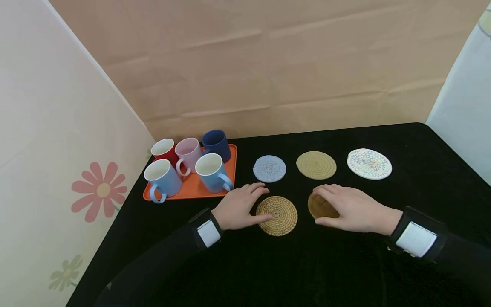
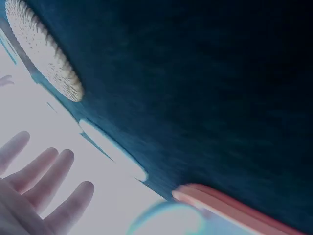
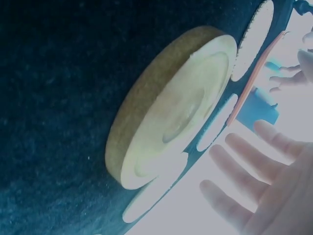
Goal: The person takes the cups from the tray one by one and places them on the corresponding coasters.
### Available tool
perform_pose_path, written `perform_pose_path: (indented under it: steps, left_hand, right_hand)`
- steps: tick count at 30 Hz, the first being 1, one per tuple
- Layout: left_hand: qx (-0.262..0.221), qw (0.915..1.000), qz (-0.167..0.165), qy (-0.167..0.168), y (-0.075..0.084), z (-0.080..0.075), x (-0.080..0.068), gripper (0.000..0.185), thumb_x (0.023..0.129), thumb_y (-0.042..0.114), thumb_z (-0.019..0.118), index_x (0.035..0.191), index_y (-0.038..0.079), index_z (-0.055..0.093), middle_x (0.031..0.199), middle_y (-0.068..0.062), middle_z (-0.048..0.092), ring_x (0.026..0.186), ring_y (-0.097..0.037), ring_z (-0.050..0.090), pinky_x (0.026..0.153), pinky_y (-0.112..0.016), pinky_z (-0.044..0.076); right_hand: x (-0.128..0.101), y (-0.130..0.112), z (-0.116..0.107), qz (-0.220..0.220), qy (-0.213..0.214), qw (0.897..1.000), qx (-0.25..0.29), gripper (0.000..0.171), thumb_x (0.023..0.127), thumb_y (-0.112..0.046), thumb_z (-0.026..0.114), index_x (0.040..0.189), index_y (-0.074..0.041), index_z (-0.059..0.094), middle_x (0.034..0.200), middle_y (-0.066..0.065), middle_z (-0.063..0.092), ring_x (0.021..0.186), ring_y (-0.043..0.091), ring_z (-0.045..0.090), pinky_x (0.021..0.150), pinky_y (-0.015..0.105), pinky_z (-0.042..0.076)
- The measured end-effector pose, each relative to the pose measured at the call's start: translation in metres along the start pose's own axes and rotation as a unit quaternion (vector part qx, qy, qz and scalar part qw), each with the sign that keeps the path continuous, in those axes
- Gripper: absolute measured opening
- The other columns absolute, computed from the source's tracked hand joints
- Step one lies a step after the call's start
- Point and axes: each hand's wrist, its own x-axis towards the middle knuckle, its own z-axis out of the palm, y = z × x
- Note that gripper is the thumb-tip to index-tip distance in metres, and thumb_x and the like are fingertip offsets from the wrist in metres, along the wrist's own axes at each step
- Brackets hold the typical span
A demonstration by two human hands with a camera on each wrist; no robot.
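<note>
My left hand [image 1: 239,209] hovers by the left edge of a round woven straw coaster [image 1: 284,215], fingers spread and holding nothing. In the left wrist view that straw coaster [image 2: 44,51] lies flat, apart from the fingers. Over a thick, smooth brown round coaster [image 1: 321,209] hangs my right hand [image 1: 350,209], thumb and fingers apart. The right wrist view shows this brown coaster [image 3: 166,122] on the black tabletop, with a raised rim and shallow recess, and a gap between it and the fingers. Part of it is hidden by the hand in the head view.
An orange tray [image 1: 192,187] at left bears a red mug [image 1: 163,149], a pink mug [image 1: 189,154], a dark blue mug [image 1: 216,145] and light blue mugs [image 1: 211,172]. Behind the hands lie a pale blue coaster [image 1: 270,169], a tan coaster [image 1: 316,165] and a white speckled coaster [image 1: 369,164].
</note>
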Motion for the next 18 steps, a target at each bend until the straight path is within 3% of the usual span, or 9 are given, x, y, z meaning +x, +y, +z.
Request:
perform_pose_path:
  steps: [9,13,18]
  left_hand:
    - [-0.051,0.9976,-0.040,0.024,-0.032,-0.004,-0.049,0.053,0.090,0.048,0.064,0.131,0.016,0.056,0.130,-0.003,0.057,0.112,-0.017,0.059,0.089,-0.034,0.049]
    - [-0.038,0.9964,-0.066,0.039,-0.052,-0.006,-0.069,0.042,0.090,0.042,0.066,0.122,0.014,0.061,0.117,-0.003,0.063,0.101,-0.016,0.062,0.082,-0.034,0.051]
    - [0.015,0.9919,-0.104,0.071,-0.080,-0.011,-0.087,0.032,0.088,0.035,0.071,0.109,0.012,0.064,0.098,-0.002,0.065,0.080,-0.014,0.061,0.067,-0.029,0.050]
  right_hand:
    - [0.005,0.000,0.005,-0.001,-0.011,1.000,0.012,0.061,0.089,-0.063,0.055,0.126,-0.014,0.054,0.112,-0.001,0.058,0.093,0.015,0.060,0.068,0.031,0.053]
    - [0.008,-0.002,0.006,0.003,-0.019,1.000,0.025,0.060,0.089,-0.064,0.054,0.126,-0.016,0.054,0.111,-0.001,0.058,0.092,0.014,0.060,0.068,0.030,0.052]
    - [0.009,-0.004,0.005,0.010,-0.027,0.999,0.031,0.061,0.089,-0.064,0.054,0.126,-0.015,0.054,0.112,0.000,0.058,0.093,0.015,0.060,0.069,0.031,0.052]
